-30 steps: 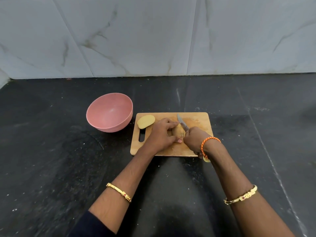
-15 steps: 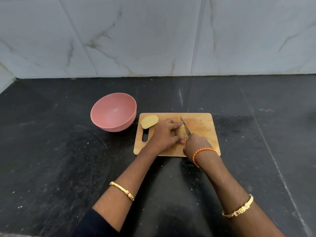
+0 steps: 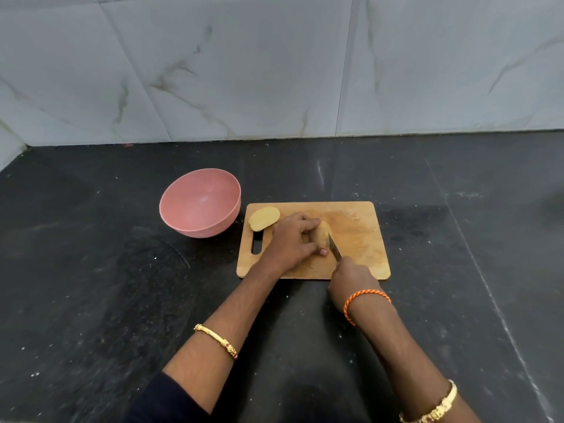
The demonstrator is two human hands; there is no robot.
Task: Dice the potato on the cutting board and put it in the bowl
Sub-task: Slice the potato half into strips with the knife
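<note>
A wooden cutting board (image 3: 360, 236) lies on the black counter. One potato half (image 3: 263, 218) lies cut side up at the board's far left corner. My left hand (image 3: 290, 242) grips the other potato piece (image 3: 321, 236) in the middle of the board. My right hand (image 3: 351, 279) holds a knife (image 3: 335, 247) by its handle at the board's near edge. The blade runs along the right side of the held potato piece. A pink bowl (image 3: 200, 203) with nothing in it stands just left of the board.
The black stone counter (image 3: 91, 300) spreads wide on all sides. A grey marble wall (image 3: 274, 71) closes off the back. Bangles and an orange thread sit on my wrists.
My right hand has drawn the knife back toward me, so the blade now sits lower along the potato piece. My left hand keeps its hold on the piece.
</note>
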